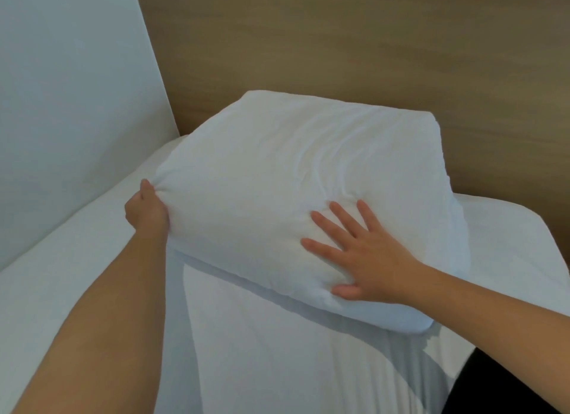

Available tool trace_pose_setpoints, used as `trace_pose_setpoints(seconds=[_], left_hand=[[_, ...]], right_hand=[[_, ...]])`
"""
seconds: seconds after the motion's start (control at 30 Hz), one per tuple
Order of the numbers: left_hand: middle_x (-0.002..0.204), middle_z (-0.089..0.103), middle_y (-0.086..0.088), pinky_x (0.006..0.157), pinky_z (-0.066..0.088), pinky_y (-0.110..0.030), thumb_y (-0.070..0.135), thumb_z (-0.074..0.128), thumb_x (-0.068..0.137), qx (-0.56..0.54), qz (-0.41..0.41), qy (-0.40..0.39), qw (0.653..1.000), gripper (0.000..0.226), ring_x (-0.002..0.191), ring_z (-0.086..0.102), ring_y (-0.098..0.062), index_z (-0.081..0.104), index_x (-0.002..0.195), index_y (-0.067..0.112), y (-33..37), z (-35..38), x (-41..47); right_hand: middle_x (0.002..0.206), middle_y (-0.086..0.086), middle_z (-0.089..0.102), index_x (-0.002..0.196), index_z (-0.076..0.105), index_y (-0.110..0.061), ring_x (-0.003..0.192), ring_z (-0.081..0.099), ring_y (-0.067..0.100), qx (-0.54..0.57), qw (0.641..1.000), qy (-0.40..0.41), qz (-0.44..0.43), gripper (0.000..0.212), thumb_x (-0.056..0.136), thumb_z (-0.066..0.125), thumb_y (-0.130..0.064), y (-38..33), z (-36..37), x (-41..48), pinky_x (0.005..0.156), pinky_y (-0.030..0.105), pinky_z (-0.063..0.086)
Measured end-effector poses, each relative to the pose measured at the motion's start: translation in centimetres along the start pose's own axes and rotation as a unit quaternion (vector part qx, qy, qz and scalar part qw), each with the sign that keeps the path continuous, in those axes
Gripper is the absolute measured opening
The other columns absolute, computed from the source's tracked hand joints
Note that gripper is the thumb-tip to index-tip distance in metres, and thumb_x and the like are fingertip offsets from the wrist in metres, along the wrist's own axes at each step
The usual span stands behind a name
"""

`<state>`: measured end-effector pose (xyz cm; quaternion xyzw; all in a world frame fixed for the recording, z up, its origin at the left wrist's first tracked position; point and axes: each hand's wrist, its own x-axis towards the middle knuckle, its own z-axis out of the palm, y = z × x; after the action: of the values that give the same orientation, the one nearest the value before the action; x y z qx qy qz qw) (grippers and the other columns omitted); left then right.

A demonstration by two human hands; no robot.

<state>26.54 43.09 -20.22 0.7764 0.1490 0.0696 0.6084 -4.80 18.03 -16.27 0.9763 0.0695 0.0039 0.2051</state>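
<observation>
A plump white pillow (277,179) lies at the head of the bed, its far edge against the wooden headboard. My left hand (146,210) grips the pillow's near-left corner, fingers curled into the fabric, which is bunched there. My right hand (361,256) lies flat on the pillow's near-right part, fingers straight and spread, pressing a dent into it with creases fanning out from the fingertips.
A white sheet (265,352) covers the mattress below the pillow. The wooden headboard (339,49) runs along the back. A white wall (61,105) borders the bed on the left. Dark clothing (499,392) shows at the bottom right.
</observation>
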Motion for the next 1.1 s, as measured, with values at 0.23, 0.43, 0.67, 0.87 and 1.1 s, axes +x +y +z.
trace_pose_setpoints(seconds=[0.23, 0.43, 0.67, 0.87, 1.1], left_hand=[[0.125, 0.059, -0.020, 0.099, 0.041, -0.042, 0.044, 0.037, 0.101, 0.037, -0.042, 0.053, 0.997, 0.049, 0.116, 0.054, -0.036, 0.058, 0.115, 0.002, 0.3, 0.0, -1.0], [0.153, 0.032, -0.016, 0.109, 0.035, -0.036, 0.050, 0.039, 0.099, -0.191, -0.110, 0.057, 0.974, 0.069, 0.135, 0.040, -0.030, 0.020, 0.152, 0.011, -2.0, 2.4, -7.9], [0.162, 0.004, -0.013, 0.116, 0.012, -0.049, 0.053, 0.025, 0.101, -0.070, -0.115, 0.008, 0.991, 0.069, 0.146, 0.013, -0.035, 0.000, 0.156, 0.019, -0.5, 5.6, -14.1], [0.163, -0.004, -0.008, 0.109, 0.013, -0.065, 0.053, 0.026, 0.100, -0.002, -0.093, -0.008, 0.996, 0.066, 0.148, 0.004, -0.031, -0.002, 0.155, 0.028, 0.0, 8.1, -19.6], [0.162, -0.006, -0.016, 0.116, 0.006, -0.062, 0.052, 0.021, 0.093, 0.174, 0.209, -0.064, 0.960, 0.077, 0.149, -0.004, -0.031, 0.000, 0.155, 0.010, -1.7, 6.7, -22.5]], right_hand=[[0.164, 0.011, 0.004, 0.155, 0.015, -0.034, 0.148, 0.005, 0.043, -0.006, 1.000, -0.008, -0.008, 0.091, 0.079, 0.047, -0.072, 0.1, -0.2, -0.5, 0.112, 0.069, 0.010], [0.162, 0.004, 0.020, 0.152, 0.027, -0.035, 0.148, 0.017, 0.035, 0.049, 0.999, 0.009, 0.014, 0.071, 0.089, 0.028, -0.067, 0.0, -1.0, 0.3, 0.112, 0.067, 0.017], [0.164, -0.002, -0.007, 0.154, 0.003, -0.041, 0.150, -0.006, 0.032, 0.078, 0.988, 0.000, 0.135, 0.078, 0.081, -0.007, -0.068, 2.1, -2.0, 1.9, 0.112, 0.069, 0.000], [0.162, 0.003, -0.018, 0.151, -0.015, -0.040, 0.149, -0.012, 0.036, 0.070, 0.982, -0.033, 0.174, 0.079, 0.079, -0.010, -0.072, 3.5, -0.7, 0.4, 0.111, 0.069, -0.002], [0.163, 0.014, -0.003, 0.156, 0.007, -0.029, 0.149, -0.004, 0.040, 0.191, 0.921, 0.024, 0.338, 0.082, 0.088, 0.017, -0.073, 2.7, 0.1, -4.2, 0.117, 0.060, -0.002]])
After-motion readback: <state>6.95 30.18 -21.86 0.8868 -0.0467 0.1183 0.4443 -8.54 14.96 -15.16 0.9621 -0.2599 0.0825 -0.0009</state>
